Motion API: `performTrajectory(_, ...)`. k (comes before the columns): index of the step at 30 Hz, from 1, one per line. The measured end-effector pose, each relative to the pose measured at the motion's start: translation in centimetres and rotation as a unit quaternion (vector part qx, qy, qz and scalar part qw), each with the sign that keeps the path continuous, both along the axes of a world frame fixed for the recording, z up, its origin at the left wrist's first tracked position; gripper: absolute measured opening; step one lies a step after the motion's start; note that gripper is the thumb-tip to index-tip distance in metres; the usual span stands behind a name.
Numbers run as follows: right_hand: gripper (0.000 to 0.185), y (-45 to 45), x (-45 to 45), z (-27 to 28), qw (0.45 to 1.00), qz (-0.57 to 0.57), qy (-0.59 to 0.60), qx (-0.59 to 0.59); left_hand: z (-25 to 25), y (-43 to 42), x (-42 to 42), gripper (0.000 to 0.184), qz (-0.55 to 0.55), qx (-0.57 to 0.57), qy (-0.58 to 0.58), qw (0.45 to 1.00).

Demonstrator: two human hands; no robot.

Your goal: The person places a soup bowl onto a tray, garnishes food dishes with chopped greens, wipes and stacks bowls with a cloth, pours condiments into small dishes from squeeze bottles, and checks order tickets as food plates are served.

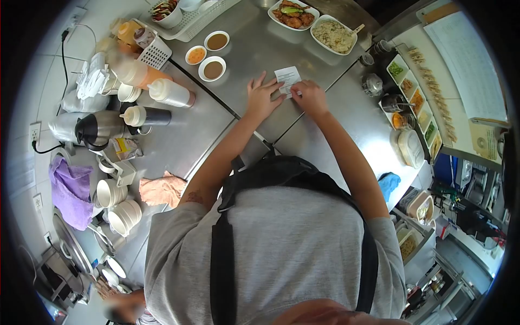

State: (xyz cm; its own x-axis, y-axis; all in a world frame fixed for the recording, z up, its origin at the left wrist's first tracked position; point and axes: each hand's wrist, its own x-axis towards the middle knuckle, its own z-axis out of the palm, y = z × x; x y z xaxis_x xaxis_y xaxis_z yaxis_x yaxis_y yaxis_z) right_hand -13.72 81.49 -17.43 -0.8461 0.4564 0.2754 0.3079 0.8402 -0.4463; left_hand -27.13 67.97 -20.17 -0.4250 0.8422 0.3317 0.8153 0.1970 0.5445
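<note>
A small printed paper slip (288, 77) lies on the steel counter (244, 54). My left hand (264, 97) rests at the slip's left edge, fingers spread, with nothing held in it. On the slip's lower right part is my right hand (310, 98), its fingers drawn together at the paper; whether they pinch it is too small to tell. Beyond my hands stand a white dish of browned food pieces (294, 15) and a white dish of rice (333, 35). To the left are three small sauce bowls, one of them with orange sauce (195, 54).
Squeeze bottles (170, 92), a metal jug (103, 127) and stacked white bowls (123, 216) line the left side. An orange cloth (162, 189) lies nearer. Garnish trays (414, 100) and a blue cloth (388, 185) are right. Another person's hand (105, 287) shows at lower left.
</note>
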Motion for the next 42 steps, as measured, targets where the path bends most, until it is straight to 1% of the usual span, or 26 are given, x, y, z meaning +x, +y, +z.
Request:
performTrajectory(4, 0.005, 0.4, -0.4, 0.1, 1.0, 0.017, -0.007, -0.001, 0.0, 0.3, -0.1, 0.042, 0.005, -0.016, -0.016, 1.0)
performTrajectory(7, 0.005, 0.1, -1.3, 0.1, 0.997, 0.056, 0.011, 0.045, 0.1, 0.2, -0.1, 0.043, 0.004, -0.026, -0.028, 0.999)
performTrajectory(10, 0.005, -0.3, -2.4, -0.5, 0.992, 0.1, 0.032, 0.064, 0.1, 0.3, -0.3, 0.044, 0.007, -0.046, -0.013, 0.999)
performTrajectory(13, 0.005, 2.1, -1.7, -1.7, 0.994, 0.101, -0.024, 0.033, 0.0, 0.3, -0.3, 0.044, 0.003, -0.038, -0.022, 0.999)
performTrajectory(16, 0.007, 4.2, -0.3, -0.9, 0.998, 0.052, -0.001, 0.031, -0.2, 0.3, -0.2, 0.042, 0.011, -0.033, -0.03, 0.999)
performTrajectory(19, 0.007, 4.0, -0.1, 0.0, 0.998, 0.036, -0.015, 0.04, -0.2, 0.3, -0.2, 0.041, 0.008, -0.037, -0.032, 0.999)
performTrajectory(22, 0.007, 1.7, -1.4, 0.0, 0.995, 0.089, 0.02, 0.028, -0.1, 0.3, -0.3, 0.045, 0.005, -0.036, -0.021, 0.999)
performTrajectory(25, 0.009, 0.2, -2.4, -0.4, 0.991, 0.129, 0.02, 0.022, -0.1, 0.2, -0.4, 0.045, 0.001, -0.05, -0.008, 0.999)
performTrajectory(28, 0.007, 2.5, -1.9, -1.6, 0.994, 0.112, -0.014, 0.013, 0.3, 0.1, -0.3, 0.044, -0.003, -0.036, -0.029, 0.999)
performTrajectory(31, 0.006, 4.8, 0.4, -0.3, 0.997, -0.004, -0.068, -0.037, 0.3, 0.2, -0.4, 0.043, -0.008, -0.039, -0.03, 0.999)
performTrajectory(34, 0.01, 5.9, 4.0, 0.3, 0.994, -0.091, -0.003, -0.067, -0.3, 0.1, -0.5, 0.043, -0.011, -0.01, -0.013, 1.0)
performTrajectory(36, 0.019, 4.4, 6.2, 0.9, 0.986, -0.16, 0.038, 0.016, 0.3, 0.0, -0.3, 0.045, -0.011, -0.016, -0.018, 1.0)
performTrajectory(37, 0.031, 3.9, 7.9, -1.0, 0.978, -0.206, 0.007, 0.03, 0.3, -0.1, -0.2, 0.045, -0.013, -0.016, -0.007, 1.0)
performTrajectory(38, 0.036, 2.3, 8.7, -0.3, 0.974, -0.221, 0.05, 0.005, 0.1, -0.1, -0.1, 0.045, -0.015, -0.013, 0.005, 1.0)
performTrajectory(40, 0.036, 1.2, 9.9, -1.6, 0.975, -0.219, 0.019, 0.018, 0.4, -0.3, 0.1, 0.045, -0.021, -0.018, 0.032, 0.999)
performTrajectory(42, 0.035, 0.5, 10.0, -1.1, 0.974, -0.225, 0.014, 0.016, 1.4, -0.4, 0.4, 0.045, -0.025, -0.013, 0.04, 0.999)
